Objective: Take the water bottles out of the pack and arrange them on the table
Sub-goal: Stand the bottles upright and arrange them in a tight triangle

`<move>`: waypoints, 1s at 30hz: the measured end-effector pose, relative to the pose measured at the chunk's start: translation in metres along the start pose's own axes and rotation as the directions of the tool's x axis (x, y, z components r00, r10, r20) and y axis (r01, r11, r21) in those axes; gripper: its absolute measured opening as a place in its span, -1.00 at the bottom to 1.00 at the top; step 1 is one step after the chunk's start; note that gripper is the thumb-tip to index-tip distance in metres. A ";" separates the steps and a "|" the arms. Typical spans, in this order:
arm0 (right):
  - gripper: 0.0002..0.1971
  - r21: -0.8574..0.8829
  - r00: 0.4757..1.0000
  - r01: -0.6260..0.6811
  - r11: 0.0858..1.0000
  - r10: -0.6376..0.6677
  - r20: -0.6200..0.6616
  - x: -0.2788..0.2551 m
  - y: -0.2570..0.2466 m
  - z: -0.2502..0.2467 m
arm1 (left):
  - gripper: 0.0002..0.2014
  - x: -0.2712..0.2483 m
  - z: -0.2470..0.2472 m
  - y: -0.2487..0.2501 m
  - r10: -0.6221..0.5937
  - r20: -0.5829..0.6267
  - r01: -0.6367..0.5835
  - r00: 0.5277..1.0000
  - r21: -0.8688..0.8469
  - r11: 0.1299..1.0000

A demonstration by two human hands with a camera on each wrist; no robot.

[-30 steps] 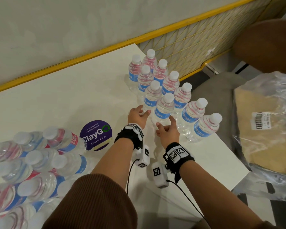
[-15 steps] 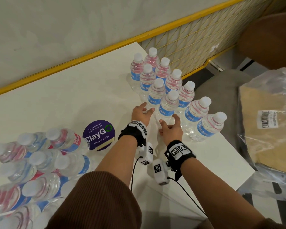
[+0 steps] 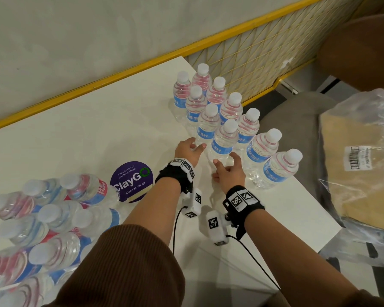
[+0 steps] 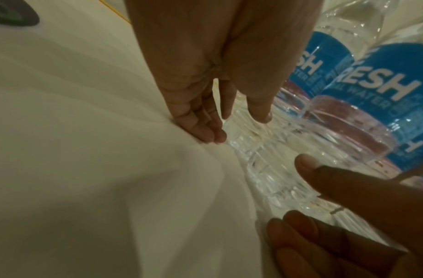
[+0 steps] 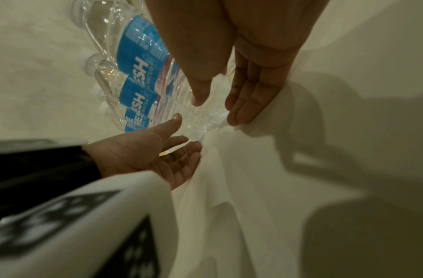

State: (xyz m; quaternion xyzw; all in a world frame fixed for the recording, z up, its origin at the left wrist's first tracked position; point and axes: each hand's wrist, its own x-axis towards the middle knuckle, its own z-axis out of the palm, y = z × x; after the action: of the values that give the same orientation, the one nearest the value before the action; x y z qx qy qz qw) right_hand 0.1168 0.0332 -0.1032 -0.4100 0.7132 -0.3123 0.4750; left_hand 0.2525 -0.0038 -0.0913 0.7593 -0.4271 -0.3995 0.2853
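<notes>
Several clear water bottles [image 3: 217, 111] with white caps and blue labels stand upright in two rows at the table's right side. The nearest one [image 3: 223, 142] has my two hands on either side of its base. My left hand [image 3: 190, 149] lies with straight fingers on the table, beside the bottle bases [image 4: 265, 150]. My right hand [image 3: 227, 169] is also spread, thumb toward the bottle [image 5: 143, 65]. Neither hand grips anything. The shrink-wrapped pack [image 3: 42, 229] of lying bottles sits at the lower left.
A round purple ClayGo sticker [image 3: 132, 181] lies on the white table [image 3: 98, 134] between the pack and my hands. The table's right edge runs just past the outer bottle row. Beyond it are a grey seat [image 3: 293, 116] and a plastic-wrapped brown bundle [image 3: 364, 162].
Both hands stay at the base of the nearest bottle and have barely shifted. The head view has drifted slightly.
</notes>
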 end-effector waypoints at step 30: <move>-0.26 -0.157 0.238 0.859 0.487 -0.109 0.965 -0.302 0.016 -0.004 | -0.69 -0.340 -0.214 -0.058 -0.047 0.086 -0.012 0.995 0.588 0.809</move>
State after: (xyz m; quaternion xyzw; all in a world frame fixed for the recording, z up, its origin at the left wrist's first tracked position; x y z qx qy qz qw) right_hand 0.1727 0.3068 0.0119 -0.8674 0.2261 0.0890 0.4342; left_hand 0.3516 0.3412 0.0985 0.7940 -0.5359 -0.2865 0.0119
